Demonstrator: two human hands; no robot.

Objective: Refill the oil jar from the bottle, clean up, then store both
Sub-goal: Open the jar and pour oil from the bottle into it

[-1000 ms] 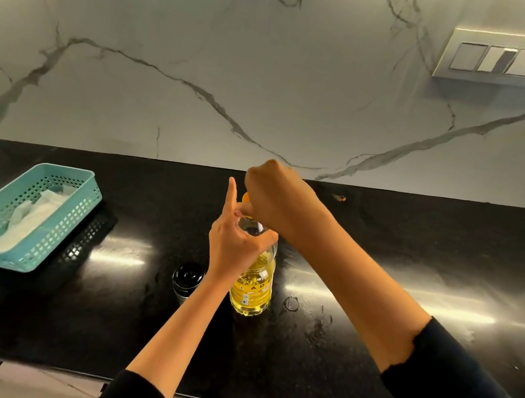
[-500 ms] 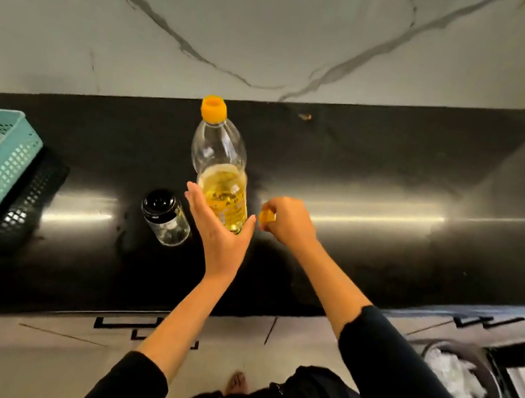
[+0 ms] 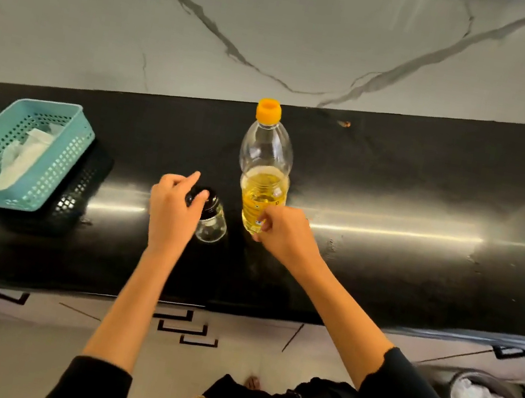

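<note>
The oil jar (image 3: 211,225) stands on the black desk (image 3: 381,270), just left of the upright bottle (image 3: 265,164). The left hand (image 3: 172,211) curls its fingers round the black lid (image 3: 200,197), probably to unscrew it for pouring. The right hand (image 3: 286,234) is curled at the bottle's base, perhaps steadying it. I cannot tell whether it grips anything.

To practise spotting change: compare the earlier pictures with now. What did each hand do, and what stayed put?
The left hand let go of the oil bottle and moved left onto the jar, fingers now gripping its black lid. The right hand dropped from the bottle's top to beside its base, curled; the orange piece it held no longer shows. Bottle, jar and blue basket stayed put.
</note>
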